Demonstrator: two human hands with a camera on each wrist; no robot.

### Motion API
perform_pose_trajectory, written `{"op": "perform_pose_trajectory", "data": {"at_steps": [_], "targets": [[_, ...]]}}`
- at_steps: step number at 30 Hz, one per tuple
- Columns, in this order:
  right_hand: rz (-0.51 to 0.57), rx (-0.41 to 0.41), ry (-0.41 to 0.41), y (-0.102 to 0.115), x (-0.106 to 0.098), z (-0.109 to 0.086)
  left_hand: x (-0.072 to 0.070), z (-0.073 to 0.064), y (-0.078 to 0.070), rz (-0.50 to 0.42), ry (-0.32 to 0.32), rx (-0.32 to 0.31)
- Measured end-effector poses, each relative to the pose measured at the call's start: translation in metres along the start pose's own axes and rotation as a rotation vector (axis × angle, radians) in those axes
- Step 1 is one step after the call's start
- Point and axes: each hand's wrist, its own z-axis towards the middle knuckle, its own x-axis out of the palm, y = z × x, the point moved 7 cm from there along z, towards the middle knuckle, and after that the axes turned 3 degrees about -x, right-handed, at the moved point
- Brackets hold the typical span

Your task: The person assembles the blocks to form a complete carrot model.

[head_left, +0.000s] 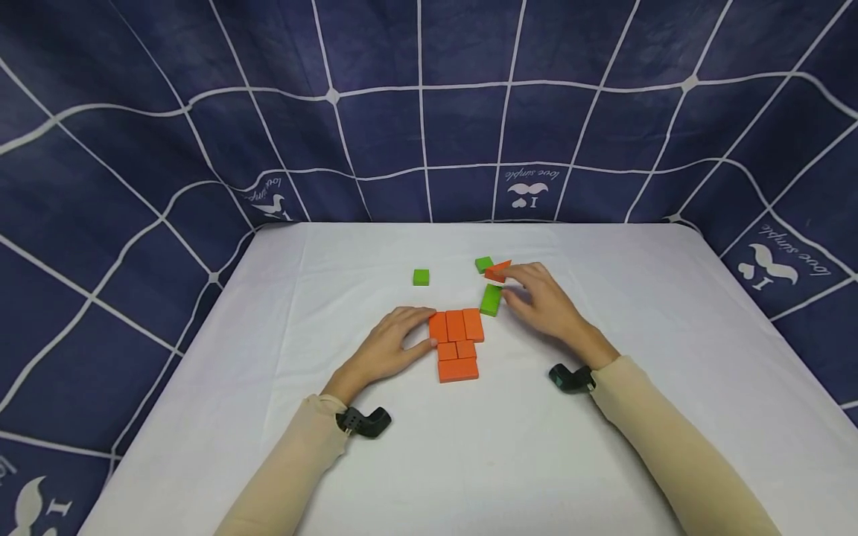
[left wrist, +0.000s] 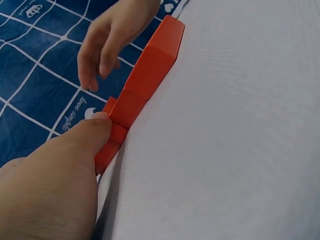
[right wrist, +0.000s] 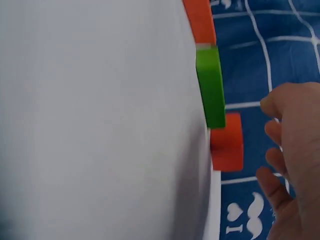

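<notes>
Several orange blocks (head_left: 458, 370) lie flat against one another in a stepped group on the white table. My left hand (head_left: 391, 344) is at their left side: thumb and index finger pinch the leftmost block of the far row (head_left: 439, 328) at its near and far ends. In the left wrist view the thumb tip touches the orange side faces. My right hand (head_left: 544, 301) hovers with loosely bent fingers beside a wedge-shaped orange block (head_left: 496, 272) and a green rectangular block (head_left: 491, 300). The right wrist view shows a gap between its fingers and the blocks.
A small green block (head_left: 421, 278) stands alone beyond the orange group. Another green block (head_left: 482, 264) lies next to the orange wedge. White cloth covers the table (head_left: 335, 476), and a dark blue curtain with white lines (head_left: 462, 126) hangs behind and at both sides.
</notes>
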Motion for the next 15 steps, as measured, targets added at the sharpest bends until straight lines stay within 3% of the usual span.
{"op": "perform_pose_trajectory", "data": {"at_steps": [7,15], "targets": [[-0.105,0.092,0.082,-0.037,0.007,0.024,0.002,-0.001,0.001,-0.003,0.003,-0.004],[-0.143,0.165,0.090,-0.042,0.007,0.030,0.000,0.000,0.000,0.004,0.005,-0.010]]}}
